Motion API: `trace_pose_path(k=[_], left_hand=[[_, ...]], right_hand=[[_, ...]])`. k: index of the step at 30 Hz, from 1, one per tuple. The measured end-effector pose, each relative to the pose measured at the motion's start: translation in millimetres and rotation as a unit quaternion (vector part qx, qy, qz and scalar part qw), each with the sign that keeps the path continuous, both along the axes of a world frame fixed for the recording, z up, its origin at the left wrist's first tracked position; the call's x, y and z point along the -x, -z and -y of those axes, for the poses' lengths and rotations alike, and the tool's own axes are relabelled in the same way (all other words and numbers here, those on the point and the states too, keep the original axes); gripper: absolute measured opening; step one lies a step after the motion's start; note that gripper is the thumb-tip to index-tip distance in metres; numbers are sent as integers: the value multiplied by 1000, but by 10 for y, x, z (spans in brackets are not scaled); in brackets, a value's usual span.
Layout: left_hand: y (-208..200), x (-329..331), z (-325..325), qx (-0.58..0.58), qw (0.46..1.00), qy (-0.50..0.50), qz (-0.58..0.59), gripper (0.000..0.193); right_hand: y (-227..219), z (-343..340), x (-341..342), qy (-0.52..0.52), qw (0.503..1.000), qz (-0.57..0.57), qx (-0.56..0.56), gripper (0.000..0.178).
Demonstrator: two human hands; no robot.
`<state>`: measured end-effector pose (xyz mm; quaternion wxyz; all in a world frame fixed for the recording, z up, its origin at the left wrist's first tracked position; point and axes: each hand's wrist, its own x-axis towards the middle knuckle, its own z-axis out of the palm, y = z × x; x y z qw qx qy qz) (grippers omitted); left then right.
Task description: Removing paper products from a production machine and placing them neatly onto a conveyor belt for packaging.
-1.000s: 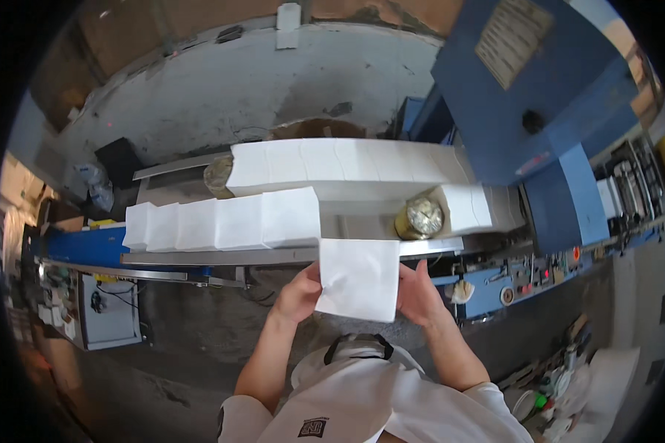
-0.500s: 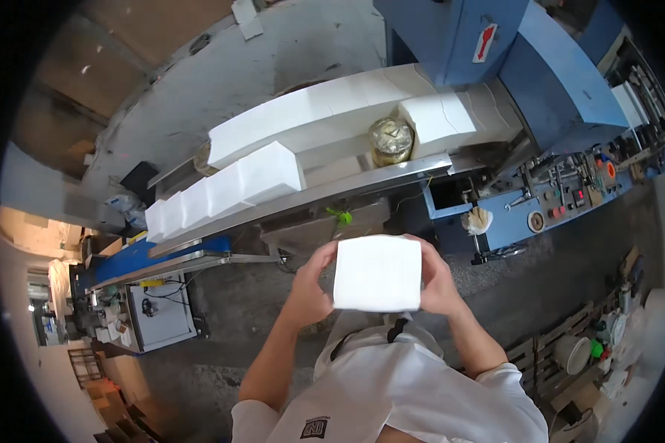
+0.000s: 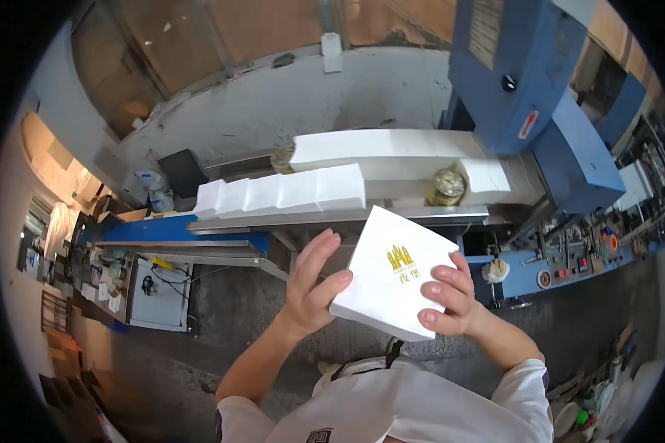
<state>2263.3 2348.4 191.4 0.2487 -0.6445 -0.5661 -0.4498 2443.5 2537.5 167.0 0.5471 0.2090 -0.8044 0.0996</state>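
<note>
A square stack of white paper napkins, with a gold print on its upper face, is tilted in front of my body. My right hand grips it along the right side, fingers lying over the printed face; its thumb is hidden. On the other side, my left hand has its fingers stretched out and apart. Only the left thumb tip seems to touch the stack's left edge. Beyond my hands, a row of white napkin stacks lies along the near side of a metal-edged conveyor bench.
Behind that row runs a long white napkin row. A clear-wrapped round weight sits between the stacks. The blue machine rises at right, with a tool-covered blue ledge below. A white-topped cart stands at left.
The stack has turned and tilted, so the gold print now shows. My right fingers have moved onto its face, and my left fingers have come away from its side. The view has shifted.
</note>
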Motion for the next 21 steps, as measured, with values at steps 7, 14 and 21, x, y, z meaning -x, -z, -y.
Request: trace_pose_path(k=[7, 14, 21], left_hand=[[-25, 565, 1453, -63, 995, -76, -28, 44], [-15, 1140, 2801, -94, 988, -122, -22, 44], [81, 1750, 3654, -113, 978, -173, -21, 43]], right_hand=[[-224, 1241, 797, -69, 997, -15, -43, 39], [-389, 2463, 1614, -112, 990, -25, -85, 39], [-483, 3176, 2473, -175, 979, -5, -106, 38]])
